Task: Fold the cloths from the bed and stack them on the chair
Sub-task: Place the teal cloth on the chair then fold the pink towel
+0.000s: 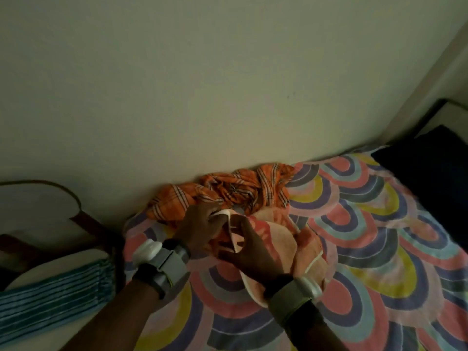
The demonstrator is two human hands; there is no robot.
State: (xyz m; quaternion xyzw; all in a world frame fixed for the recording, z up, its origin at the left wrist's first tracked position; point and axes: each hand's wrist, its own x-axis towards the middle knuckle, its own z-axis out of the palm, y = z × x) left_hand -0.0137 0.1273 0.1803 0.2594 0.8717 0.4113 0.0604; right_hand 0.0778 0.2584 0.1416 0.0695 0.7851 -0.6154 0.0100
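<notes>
Two hands were observed at work over the bed (pixel 379 236), both engaged on one peach cloth (pixel 278 239). The left hand (pixel 202 224) pinched a pale edge of that cloth between thumb and fingers, its fingers curled in. The right hand (pixel 250 252) gripped a fold of the same cloth just beside the left, fingers bent round the fabric. The peach cloth lay bunched on the patterned bed cover, partly lifted at the held edge, with the rest trailing towards the right wrist. Each wrist carried a grey strap with a white unit, the left wrist band (pixel 164 259) and the right wrist band (pixel 293 292).

An orange checked cloth (pixel 228 191) lay crumpled against the wall (pixel 202 84), just behind the hands and touching the peach cloth. The chair (pixel 38 206) stood at the left, beside the bed. A teal striped cloth (pixel 50 292) rested folded on its seat. A dark pillow (pixel 425 173) lay at the far right end of the bed. Lighting was dim; finer detail of the fingers could not be made out.
</notes>
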